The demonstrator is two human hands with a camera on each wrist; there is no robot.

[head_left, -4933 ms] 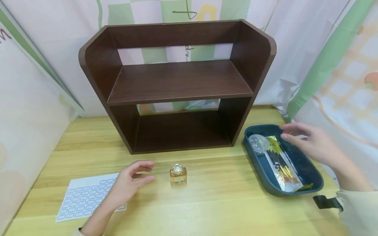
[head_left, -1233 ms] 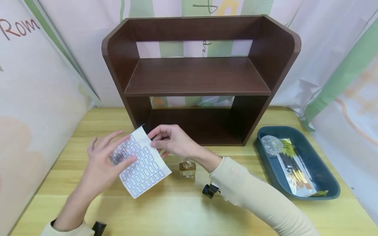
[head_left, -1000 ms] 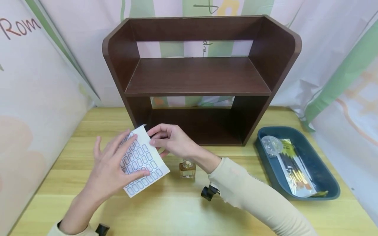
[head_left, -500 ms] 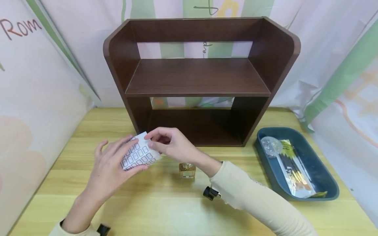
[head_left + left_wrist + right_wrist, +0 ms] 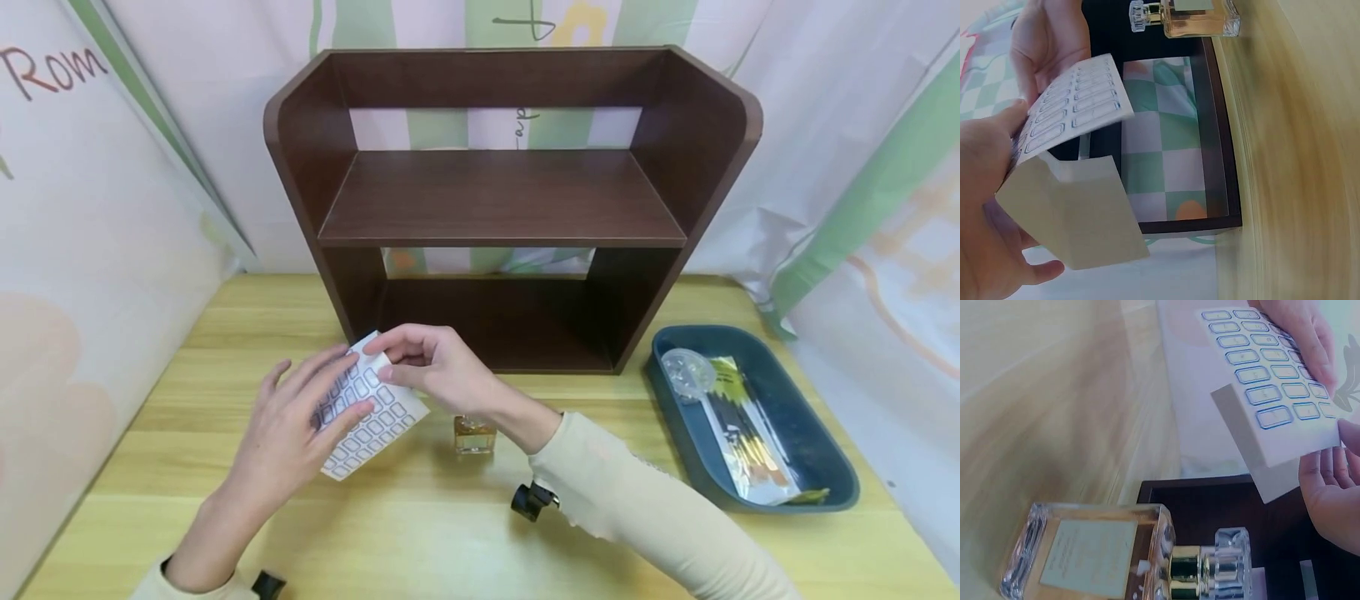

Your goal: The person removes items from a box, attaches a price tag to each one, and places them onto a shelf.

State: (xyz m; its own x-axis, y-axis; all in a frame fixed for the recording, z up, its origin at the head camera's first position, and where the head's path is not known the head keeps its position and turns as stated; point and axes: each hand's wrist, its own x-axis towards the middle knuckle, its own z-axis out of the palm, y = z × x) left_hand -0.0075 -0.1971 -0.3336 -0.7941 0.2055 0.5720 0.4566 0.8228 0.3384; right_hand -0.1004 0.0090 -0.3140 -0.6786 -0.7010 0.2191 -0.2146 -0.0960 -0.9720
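Both hands hold a white label sheet [image 5: 386, 421] printed with rows of blue-outlined labels, raised over the table at centre-left in the head view. The left hand [image 5: 288, 421] grips its left side, thumb across the printed face. At the top right edge, the right hand [image 5: 438, 367] pinches the sheet between thumb and fingers. Both wrist views show the sheet [image 5: 1075, 106] folded over, with a plain beige flap [image 5: 1079, 212] behind the printed face. A glass perfume bottle [image 5: 474, 437] with amber liquid stands on the table just below the right wrist; its cap is partly covered in the head view.
A dark brown two-tier shelf [image 5: 502, 196] stands behind the hands. To the right sits a dark blue tray [image 5: 813, 437] containing a pack of brushes [image 5: 753, 454] and a clear round container [image 5: 687, 373]. Patterned white curtains [image 5: 112, 217] surround the wooden table [image 5: 465, 533].
Earlier the sheet lay flat on the table, with the right hand by the tray. Both hands then took it up. Over the last second it tilted away, then back, showing more printed face.
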